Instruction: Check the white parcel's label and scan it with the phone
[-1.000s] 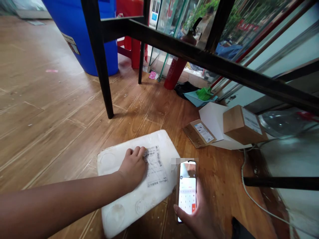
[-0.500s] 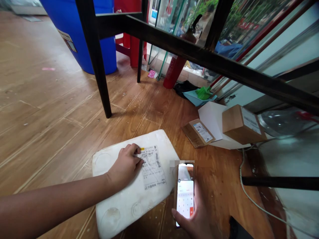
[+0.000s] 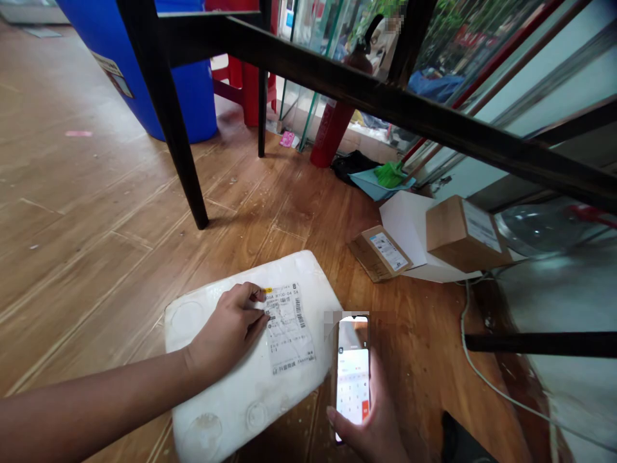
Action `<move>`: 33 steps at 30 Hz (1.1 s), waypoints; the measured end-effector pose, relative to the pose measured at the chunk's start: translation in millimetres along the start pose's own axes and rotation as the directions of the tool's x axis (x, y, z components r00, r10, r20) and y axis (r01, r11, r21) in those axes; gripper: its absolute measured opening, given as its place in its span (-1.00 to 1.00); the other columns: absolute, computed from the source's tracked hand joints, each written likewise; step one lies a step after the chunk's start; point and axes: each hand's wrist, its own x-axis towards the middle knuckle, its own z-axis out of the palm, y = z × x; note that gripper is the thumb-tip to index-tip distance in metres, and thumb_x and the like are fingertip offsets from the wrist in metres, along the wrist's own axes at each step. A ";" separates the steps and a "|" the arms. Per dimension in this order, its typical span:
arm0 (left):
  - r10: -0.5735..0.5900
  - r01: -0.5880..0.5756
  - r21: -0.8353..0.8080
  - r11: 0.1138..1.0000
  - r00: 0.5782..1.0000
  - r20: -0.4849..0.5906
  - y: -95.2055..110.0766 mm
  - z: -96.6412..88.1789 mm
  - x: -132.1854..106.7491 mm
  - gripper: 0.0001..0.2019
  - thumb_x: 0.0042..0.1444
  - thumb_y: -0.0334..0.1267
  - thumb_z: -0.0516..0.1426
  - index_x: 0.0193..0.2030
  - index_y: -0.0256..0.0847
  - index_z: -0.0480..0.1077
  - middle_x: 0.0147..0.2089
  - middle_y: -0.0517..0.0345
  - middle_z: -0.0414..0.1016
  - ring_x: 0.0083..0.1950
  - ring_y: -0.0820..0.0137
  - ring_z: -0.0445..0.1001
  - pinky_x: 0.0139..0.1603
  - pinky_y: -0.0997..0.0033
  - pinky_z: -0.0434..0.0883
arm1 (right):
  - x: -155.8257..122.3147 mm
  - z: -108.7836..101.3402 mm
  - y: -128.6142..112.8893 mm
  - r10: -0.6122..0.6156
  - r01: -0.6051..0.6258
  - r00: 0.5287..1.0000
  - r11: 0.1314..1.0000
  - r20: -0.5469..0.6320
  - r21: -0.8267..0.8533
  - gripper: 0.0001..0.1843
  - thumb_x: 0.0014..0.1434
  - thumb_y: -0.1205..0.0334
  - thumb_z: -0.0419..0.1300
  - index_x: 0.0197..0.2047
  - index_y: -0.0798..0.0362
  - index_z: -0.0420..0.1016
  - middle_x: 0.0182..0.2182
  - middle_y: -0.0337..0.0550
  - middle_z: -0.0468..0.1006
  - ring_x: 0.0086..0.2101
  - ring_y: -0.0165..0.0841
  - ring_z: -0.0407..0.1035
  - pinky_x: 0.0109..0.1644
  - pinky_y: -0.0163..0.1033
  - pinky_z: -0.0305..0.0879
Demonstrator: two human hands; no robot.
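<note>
I am pressing my left hand [image 3: 230, 328], fingers together, flat on one white foam box [image 3: 250, 360] lying on the floor [image 3: 87, 212], beside its single label [image 3: 288, 326]. My right hand [image 3: 373, 421] is gripping one phone [image 3: 353, 376]. Two cardboard boxes [image 3: 463, 233] are sitting nearby.

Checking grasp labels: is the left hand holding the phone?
No, the left hand lies flat on the white foam box; the right hand holds the phone.

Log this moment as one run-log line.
left hand: flat on white foam box, fingers at shipping label | right hand: holds lit phone | floor: wood
</note>
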 end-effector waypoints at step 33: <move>0.196 -0.231 0.066 0.971 0.921 0.336 -29.7 -37.4 42.7 -0.70 0.05 -0.13 0.23 -0.07 -0.12 0.45 0.20 -0.07 0.20 0.34 0.01 0.04 0.30 -0.29 0.01 | -36.7 9.8 -18.5 -0.295 0.431 0.862 0.854 0.412 -0.291 -0.11 -0.17 0.27 0.30 0.27 -0.13 0.20 -0.01 -0.05 0.54 -0.03 0.08 0.41 0.06 0.22 0.37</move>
